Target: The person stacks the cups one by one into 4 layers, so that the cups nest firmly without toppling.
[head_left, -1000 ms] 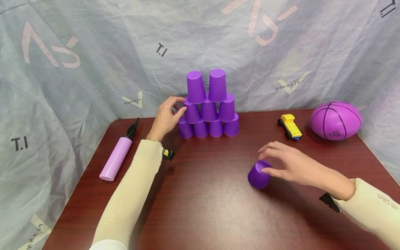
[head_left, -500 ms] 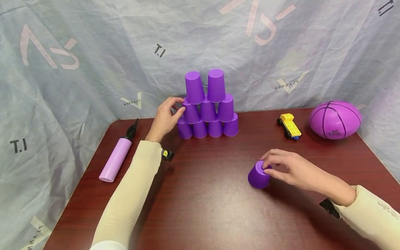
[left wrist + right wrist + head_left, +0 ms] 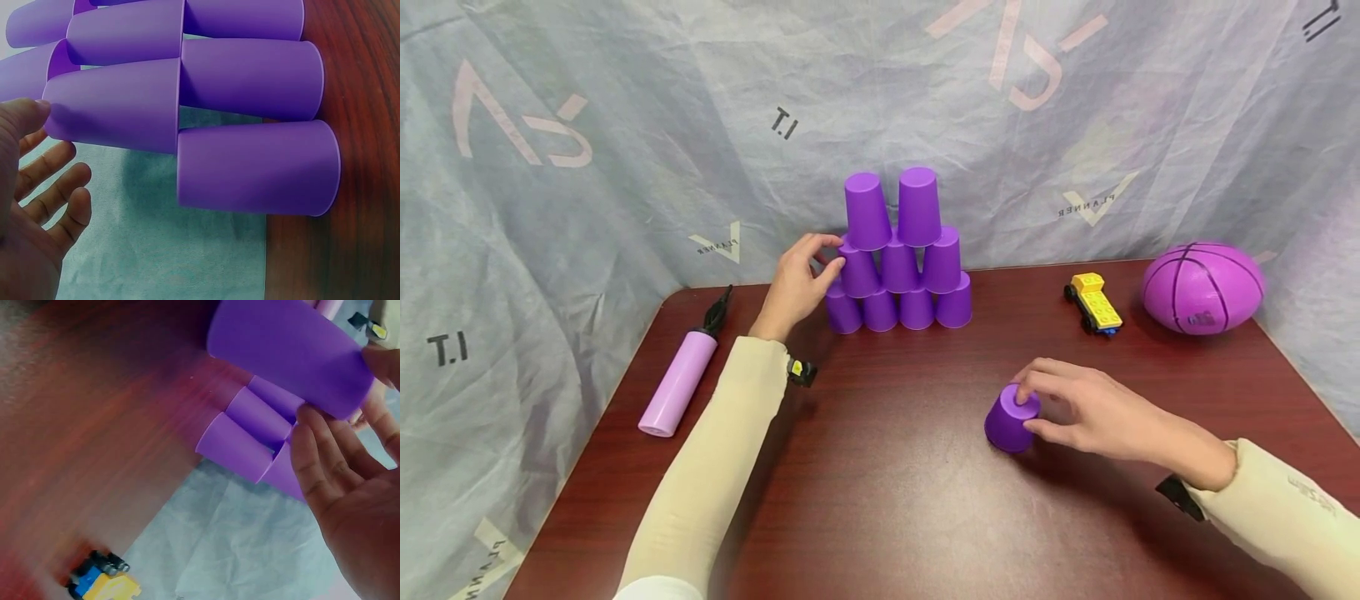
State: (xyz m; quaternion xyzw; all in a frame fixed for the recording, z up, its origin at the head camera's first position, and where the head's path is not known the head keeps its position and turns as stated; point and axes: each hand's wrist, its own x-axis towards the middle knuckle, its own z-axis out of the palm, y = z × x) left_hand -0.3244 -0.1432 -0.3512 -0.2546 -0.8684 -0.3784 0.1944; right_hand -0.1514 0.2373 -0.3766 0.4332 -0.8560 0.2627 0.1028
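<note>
Several purple cups stand upside down in a three-row stack against the back cloth. Two top cups (image 3: pixel 919 207) sit over a middle row and a wider bottom row (image 3: pixel 916 309). My left hand (image 3: pixel 795 285) holds the left end cup of the middle row (image 3: pixel 857 271) with thumb and index finger at its upper left. In the left wrist view the thumb (image 3: pixel 28 117) touches that cup, and the other fingers are loosely bent. My right hand (image 3: pixel 1090 408) grips a separate upside-down purple cup (image 3: pixel 1009 427) near its base. Whether that cup touches the table cannot be told.
On the left lies a lilac hand pump (image 3: pixel 679 382) with a black nozzle. A yellow toy truck (image 3: pixel 1096 304) and a purple ball (image 3: pixel 1202 289) with black lines are at the back right. Grey printed cloth (image 3: pixel 700 125) hangs behind the brown table (image 3: pixel 880 483).
The fingers of my right hand have closed onto the separate cup, which has shifted slightly left. My left hand and the stack have stayed in place.
</note>
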